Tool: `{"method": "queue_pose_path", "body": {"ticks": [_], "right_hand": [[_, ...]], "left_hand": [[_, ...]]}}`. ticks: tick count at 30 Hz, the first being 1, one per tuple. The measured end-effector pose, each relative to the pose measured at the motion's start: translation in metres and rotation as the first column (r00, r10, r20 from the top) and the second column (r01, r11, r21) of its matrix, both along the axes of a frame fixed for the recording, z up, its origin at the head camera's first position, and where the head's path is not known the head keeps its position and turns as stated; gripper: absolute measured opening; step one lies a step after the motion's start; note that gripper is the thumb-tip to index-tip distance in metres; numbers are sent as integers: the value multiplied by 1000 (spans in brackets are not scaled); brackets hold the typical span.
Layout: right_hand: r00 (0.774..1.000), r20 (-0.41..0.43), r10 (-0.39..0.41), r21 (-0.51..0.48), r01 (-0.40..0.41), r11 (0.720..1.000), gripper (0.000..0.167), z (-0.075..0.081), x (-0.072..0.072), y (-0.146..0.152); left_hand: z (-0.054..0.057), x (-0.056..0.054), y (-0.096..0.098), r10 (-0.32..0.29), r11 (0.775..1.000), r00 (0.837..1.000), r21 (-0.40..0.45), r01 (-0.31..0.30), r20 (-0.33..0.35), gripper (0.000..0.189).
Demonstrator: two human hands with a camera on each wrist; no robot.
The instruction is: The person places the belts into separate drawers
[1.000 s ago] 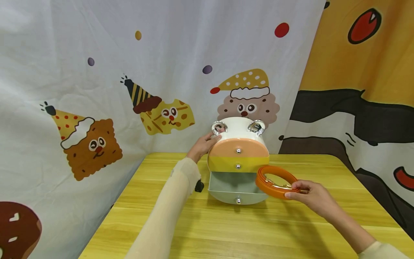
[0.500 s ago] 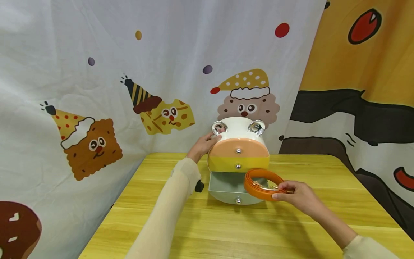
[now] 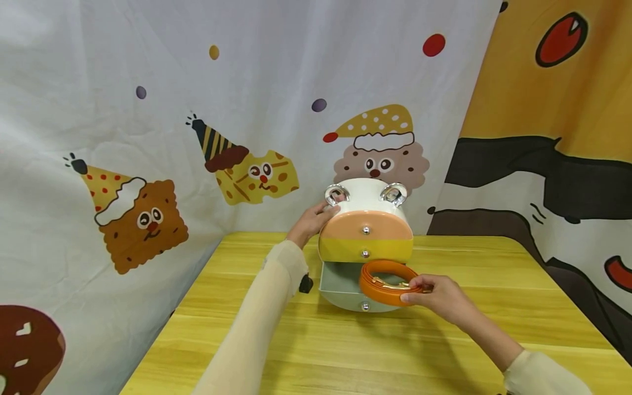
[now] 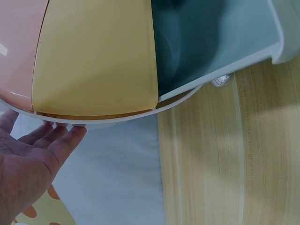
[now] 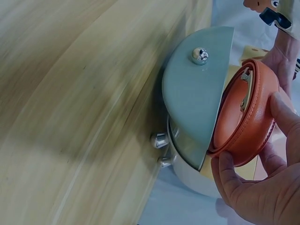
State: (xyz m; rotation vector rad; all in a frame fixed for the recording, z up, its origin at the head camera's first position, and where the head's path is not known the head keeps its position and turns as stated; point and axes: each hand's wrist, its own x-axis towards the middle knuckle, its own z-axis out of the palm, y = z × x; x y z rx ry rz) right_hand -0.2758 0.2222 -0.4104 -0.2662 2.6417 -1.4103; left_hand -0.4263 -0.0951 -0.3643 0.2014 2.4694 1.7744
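A small drawer cabinet [image 3: 370, 198] with a white rounded top and two silver ring ears stands on the table. Its lowest drawer [image 3: 338, 298], pale green, is pulled out below the orange and yellow drawer fronts. My left hand [image 3: 312, 222] rests on the cabinet's side, fingers extended against the white shell in the left wrist view. My right hand [image 3: 441, 298] pinches a rolled orange belt [image 3: 377, 295] with gold-coloured metal fittings, thumb on one side and fingers on the other. The belt overlaps the right part of the drawer's opening and front, tilted in the right wrist view [image 5: 260, 126].
The wooden table [image 3: 345, 356] extends around the cabinet. A small black object [image 3: 306, 283] lies left of the drawer. Behind the table hangs a white cloth [image 3: 266, 66] printed with cartoon food. Silver feet [image 5: 160, 140] show under the cabinet in the right wrist view.
My right hand has carried the belt leftward, from beside the drawer's right edge to over its right part. The left hand has kept its place on the cabinet.
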Motion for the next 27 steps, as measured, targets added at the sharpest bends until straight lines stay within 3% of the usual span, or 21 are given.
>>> {"method": "queue_pose_path", "body": {"ticks": [27], "right_hand": [[999, -23, 33, 38, -32, 999, 42, -8, -17, -31]], "left_hand": [[0, 1, 1, 8, 1000, 1000, -21, -8, -20, 74]]}}
